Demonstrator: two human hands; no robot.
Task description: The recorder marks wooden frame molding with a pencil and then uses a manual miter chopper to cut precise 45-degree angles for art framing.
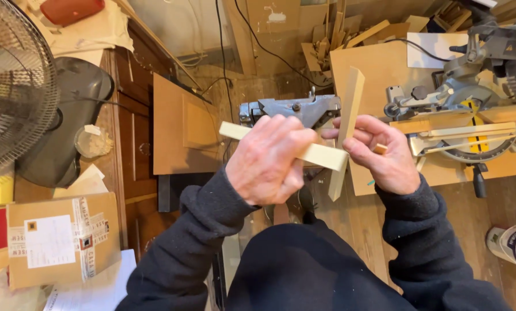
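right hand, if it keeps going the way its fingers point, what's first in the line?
The right hand points left toward the left hand. First in line is probably the upright wood strip it already grips, then the crossing strip and the left hand's fingers; depth is unclear.

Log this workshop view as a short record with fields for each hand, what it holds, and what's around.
left hand: closed around a pale wood strip lying nearly level
right hand: fingers gripping a second wood strip standing nearly upright
strips: they meet and cross between the hands
behind hands: grey metal tool
right side: miter saw on a board
left side: fan, taped cardboard parcel
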